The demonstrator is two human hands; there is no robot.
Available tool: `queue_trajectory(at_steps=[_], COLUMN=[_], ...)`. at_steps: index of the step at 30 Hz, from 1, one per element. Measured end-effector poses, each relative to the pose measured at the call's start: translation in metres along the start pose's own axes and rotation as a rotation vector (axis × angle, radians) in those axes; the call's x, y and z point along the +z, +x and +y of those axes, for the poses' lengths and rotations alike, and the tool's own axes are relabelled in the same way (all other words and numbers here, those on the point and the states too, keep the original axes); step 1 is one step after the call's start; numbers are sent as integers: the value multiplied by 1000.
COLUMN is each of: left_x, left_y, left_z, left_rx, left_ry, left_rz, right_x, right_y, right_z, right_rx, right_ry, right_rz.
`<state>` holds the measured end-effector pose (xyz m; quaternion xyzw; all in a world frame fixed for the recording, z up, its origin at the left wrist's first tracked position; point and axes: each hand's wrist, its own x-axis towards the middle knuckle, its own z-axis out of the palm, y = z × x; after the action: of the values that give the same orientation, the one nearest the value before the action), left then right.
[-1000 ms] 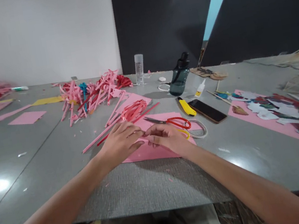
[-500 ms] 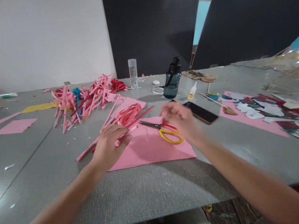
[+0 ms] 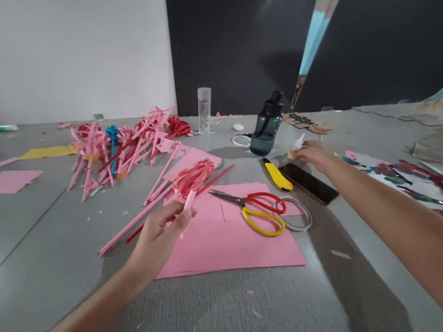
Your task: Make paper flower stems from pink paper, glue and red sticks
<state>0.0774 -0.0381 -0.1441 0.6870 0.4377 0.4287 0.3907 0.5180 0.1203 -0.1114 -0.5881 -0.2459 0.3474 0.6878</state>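
Observation:
My left hand is closed, pinching a short pink paper strip between thumb and fingers above the pink paper sheets. Further off to the right, my right hand has its fingers around a small white glue bottle, whose pointed nozzle shows past the fingertips. Scissors with one red and one yellow handle lie on the sheets, blades toward the left. A looped bundle of pink-red strips rests just beyond my left hand.
A yellow utility knife and a black phone lie right of the sheets. Behind them stands a dark water bottle, with a clear bottle to its left. Pink paper flowers are piled at the back left; paper scraps cover the right.
My right hand has moved from above the scissors out to the right and taken hold of the glue bottle. My left hand now holds up the pink strip. The view has shifted slightly.

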Motion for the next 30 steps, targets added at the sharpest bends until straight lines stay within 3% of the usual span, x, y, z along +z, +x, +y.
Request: queue_trajectory(at_steps=[4,7,11,15,17,21,25,28,30], left_x=[0,-1,1,9,12,12,6,1,-1], left_y=[-3,-6,-6,-7,-7,-7,-3,6,17], left_z=[4,5,6,1,-3,-10,-6,8,22], left_rx=[-15,-4,91,269,307,300,320,361,440], left_ry=[9,23,141,461,593,690,546,440,481], left_rz=[-31,-32,-99,-280,-300,-229,-118,-20,-41], right_x=[5,3,-2,4,13,35,45,43,40], right_y=[7,-8,-64,-141,-172,-202,-210,-218,-223], right_z=[-2,-13,-20,-10,-1,27,50,50,44], right_rx=[104,110,115,221,272,209,132,164,103], right_ry=[-27,28,94,100,93,-34,-167,-321,-442], right_rz=[-21,-131,-385,-680,-837,-1055,-1151,-1192,-1215])
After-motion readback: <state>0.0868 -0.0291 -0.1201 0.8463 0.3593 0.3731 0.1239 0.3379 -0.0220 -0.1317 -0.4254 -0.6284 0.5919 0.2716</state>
